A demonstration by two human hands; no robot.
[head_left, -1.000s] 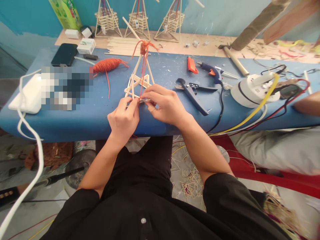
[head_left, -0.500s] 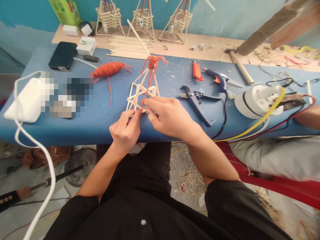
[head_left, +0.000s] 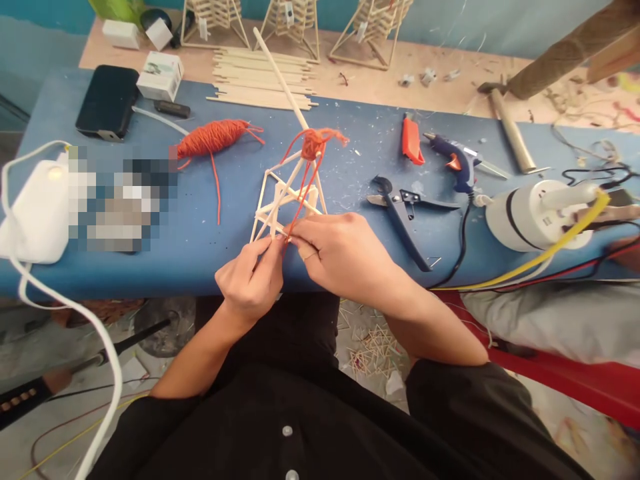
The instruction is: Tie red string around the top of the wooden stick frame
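Note:
A small frame of thin wooden sticks stands at the table's front edge, with orange yarn wrapped round its top and a longer stick rising from there. My left hand pinches the near lower part of the frame. Close beside it, my right hand has its fingers pressed together on an orange strand that runs down from the wrapped top. The fingertips of both hands nearly meet and hide the strand's lower end. A bundle of orange yarn lies to the left.
Pliers, an orange cutter, a glue gun, a hammer and a white power socket with cables lie to the right. Loose sticks and stick frames are behind. A person's grey sleeve shows at right.
The view has shifted, so the table items sit differently in it. My right hand has come down closer to my left fingertips, with the orange strand at its fingers.

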